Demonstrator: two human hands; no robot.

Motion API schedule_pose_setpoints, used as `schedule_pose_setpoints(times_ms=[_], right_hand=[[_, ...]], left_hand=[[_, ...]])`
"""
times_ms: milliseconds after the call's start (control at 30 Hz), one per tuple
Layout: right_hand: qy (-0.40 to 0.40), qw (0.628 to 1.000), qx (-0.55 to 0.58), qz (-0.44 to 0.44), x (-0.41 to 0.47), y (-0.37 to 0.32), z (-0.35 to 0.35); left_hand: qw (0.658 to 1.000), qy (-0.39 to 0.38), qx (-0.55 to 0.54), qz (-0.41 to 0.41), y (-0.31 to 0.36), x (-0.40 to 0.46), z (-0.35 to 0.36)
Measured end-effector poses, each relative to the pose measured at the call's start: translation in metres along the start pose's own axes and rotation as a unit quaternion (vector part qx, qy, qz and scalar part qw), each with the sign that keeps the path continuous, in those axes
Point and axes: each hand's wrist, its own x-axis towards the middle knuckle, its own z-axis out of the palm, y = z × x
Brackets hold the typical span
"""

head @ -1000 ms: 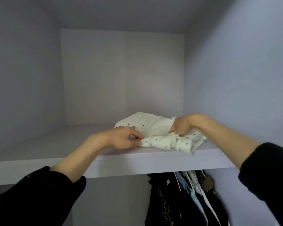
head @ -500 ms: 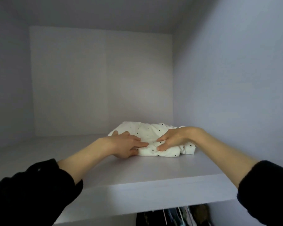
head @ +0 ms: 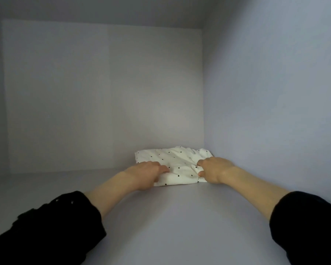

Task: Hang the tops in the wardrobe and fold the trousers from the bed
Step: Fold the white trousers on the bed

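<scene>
On the shelf (head: 161,217), near the back right corner, lies the folded dotted trousers (head: 177,161); the left hand (head: 147,174) rests on their left front edge, fingers laid fairly straight over the cloth; the right hand (head: 213,172) grips the right front edge, fingers curled into the fabric; black sleeves (head: 52,226) cover both forearms.

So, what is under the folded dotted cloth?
The dotted cloth lies on the pale shelf. The left hand and right hand cover its front corners; anything beneath it is hidden.
</scene>
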Motion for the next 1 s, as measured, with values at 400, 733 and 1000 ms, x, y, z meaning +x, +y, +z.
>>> schedule_pose_setpoints(times_ms=[400, 733, 1000], right_hand=[[-0.017, 0.998, 0.064, -0.011, -0.042, -0.006, -0.003], [0.072, 0.985, 0.142, 0.069, -0.195, -0.049, -0.028], [0.169, 0.924, 0.302, 0.163, -0.372, -0.083, -0.023]], left_hand=[[0.998, -0.054, -0.003, -0.018, 0.014, -0.024, -0.011], [0.976, 0.074, -0.172, 0.114, 0.071, -0.129, -0.034], [0.796, 0.161, -0.548, 0.198, 0.119, -0.261, -0.004]])
